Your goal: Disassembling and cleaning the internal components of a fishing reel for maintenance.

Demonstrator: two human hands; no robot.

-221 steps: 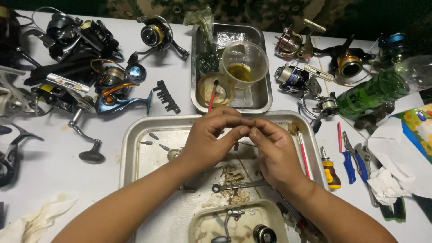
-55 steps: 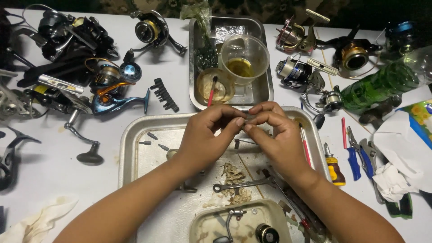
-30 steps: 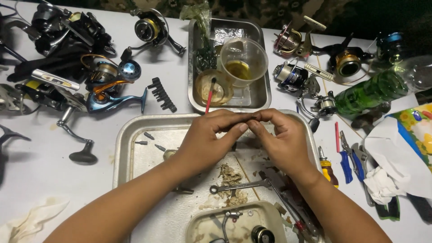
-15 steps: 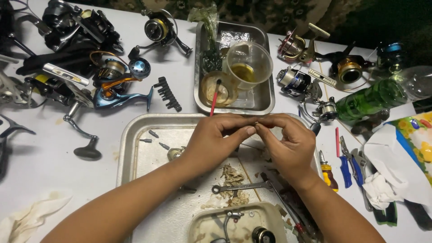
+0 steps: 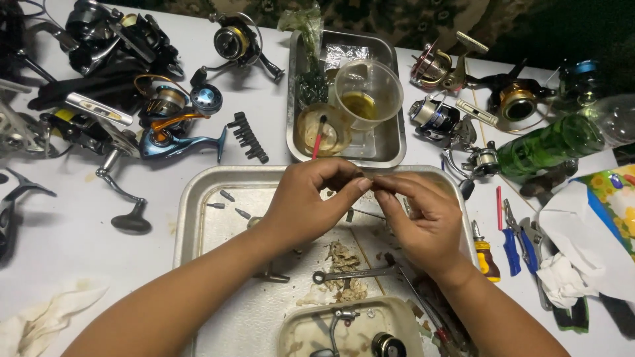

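Note:
My left hand [image 5: 311, 205] and my right hand [image 5: 423, 221] meet fingertip to fingertip over a large metal tray [image 5: 198, 211]. Both pinch one small dark part [image 5: 368, 177], mostly hidden by my fingers. Below my hands a small wrench [image 5: 350, 273] lies in the tray beside a clump of dirty grease residue [image 5: 344, 254]. Three little screws [image 5: 226, 203] rest in the tray's far left corner. A shallow dish [image 5: 311, 330] holding reel parts sits at the tray's near edge.
A second metal tray [image 5: 390, 142] behind holds a plastic cup of yellow liquid [image 5: 368, 92] and a round lid with a red brush [image 5: 319, 131]. Several fishing reels [image 5: 159, 112] crowd the left and back. Green bottle [image 5: 552, 142], pliers [image 5: 512, 231], small screwdriver [image 5: 484, 250] and tissues [image 5: 562, 277] lie right.
My hands have stayed joined over the tray, with only small finger shifts on the part. The view has drifted slightly.

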